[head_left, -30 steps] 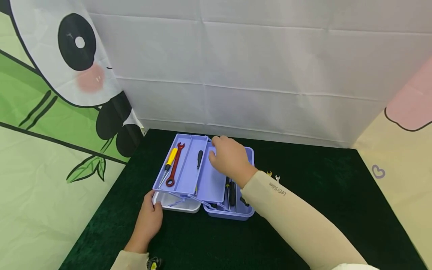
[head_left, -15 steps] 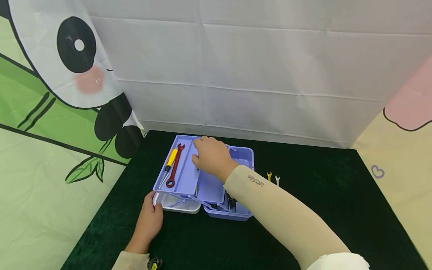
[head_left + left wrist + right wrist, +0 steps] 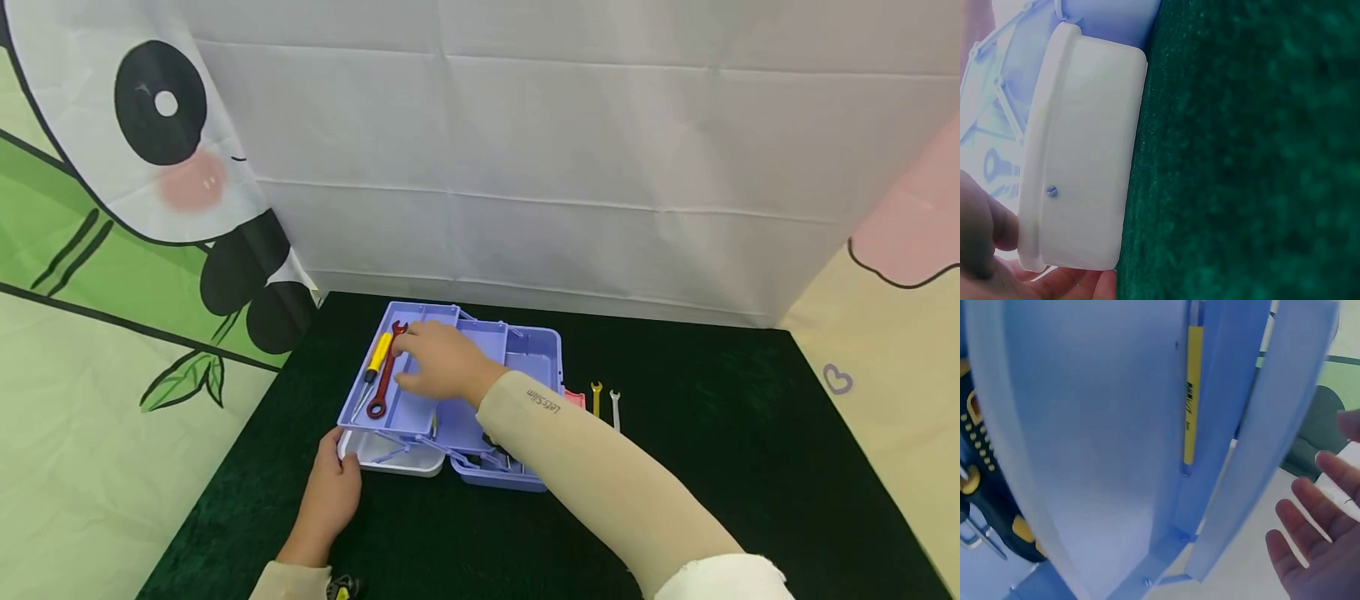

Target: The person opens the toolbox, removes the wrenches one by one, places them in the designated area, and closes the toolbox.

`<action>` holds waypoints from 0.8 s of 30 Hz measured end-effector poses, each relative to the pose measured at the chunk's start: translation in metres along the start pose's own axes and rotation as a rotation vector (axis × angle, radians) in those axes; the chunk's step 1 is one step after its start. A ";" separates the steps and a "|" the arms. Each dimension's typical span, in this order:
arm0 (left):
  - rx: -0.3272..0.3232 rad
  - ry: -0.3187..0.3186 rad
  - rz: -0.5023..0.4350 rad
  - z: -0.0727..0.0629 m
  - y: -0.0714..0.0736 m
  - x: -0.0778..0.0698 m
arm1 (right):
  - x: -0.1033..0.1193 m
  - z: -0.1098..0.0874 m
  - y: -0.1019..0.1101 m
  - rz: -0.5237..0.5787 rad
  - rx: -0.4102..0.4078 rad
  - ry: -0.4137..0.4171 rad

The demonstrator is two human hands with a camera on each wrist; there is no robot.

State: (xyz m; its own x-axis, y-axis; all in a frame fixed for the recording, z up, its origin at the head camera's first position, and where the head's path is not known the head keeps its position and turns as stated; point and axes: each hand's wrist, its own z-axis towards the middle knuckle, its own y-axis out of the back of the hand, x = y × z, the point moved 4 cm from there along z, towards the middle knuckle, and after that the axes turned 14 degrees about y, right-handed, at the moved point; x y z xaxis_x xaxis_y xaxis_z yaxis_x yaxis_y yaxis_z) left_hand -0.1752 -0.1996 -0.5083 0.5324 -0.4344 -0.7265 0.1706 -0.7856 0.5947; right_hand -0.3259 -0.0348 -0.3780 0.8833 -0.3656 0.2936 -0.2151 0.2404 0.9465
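A purple toolbox (image 3: 542, 358) lies open with its stepped trays fanned out to the left. My left hand (image 3: 330, 487) grips the corner of its white lid (image 3: 1088, 150), thumb over the rim and fingers underneath. Over the upper tray (image 3: 408, 417) hovers my right hand (image 3: 442, 358), fingers spread in the right wrist view and nothing held. Just left of its fingertips are a red combination wrench (image 3: 386, 383) and a yellow-handled screwdriver (image 3: 378, 354). The right hand hides the upper tray's right compartment. In the lower tray lies a slim tool with a yellow label (image 3: 1193, 400).
A yellow wrench (image 3: 596, 400), a silver wrench (image 3: 616, 408) and a pink-red item (image 3: 575, 399) lie right of the box, partly behind the right sleeve. Black-and-yellow tools (image 3: 1004, 512) sit in the box's base. Dark green cloth (image 3: 712, 400) covers the table; a printed curtain hangs behind.
My right hand has moved left from the upper tray's right edge to beside the red wrench, uncovering the lower tray and the small wrenches. The left hand has stayed at the lid.
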 end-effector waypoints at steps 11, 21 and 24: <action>-0.007 -0.006 -0.018 0.002 0.000 0.002 | 0.003 0.008 -0.019 -0.095 0.084 0.133; 0.000 -0.016 -0.035 0.002 0.001 0.003 | 0.005 0.013 -0.025 -0.135 0.129 0.194; 0.005 -0.008 -0.032 0.003 0.002 0.005 | 0.012 0.017 -0.024 -0.157 0.163 0.189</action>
State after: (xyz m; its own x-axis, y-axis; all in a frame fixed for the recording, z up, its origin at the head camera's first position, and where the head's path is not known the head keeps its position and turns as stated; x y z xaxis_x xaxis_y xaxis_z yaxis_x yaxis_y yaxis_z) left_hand -0.1747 -0.2048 -0.5117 0.5203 -0.4126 -0.7477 0.1833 -0.8011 0.5697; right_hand -0.3170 -0.0599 -0.3947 0.9697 -0.2091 0.1264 -0.1204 0.0412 0.9919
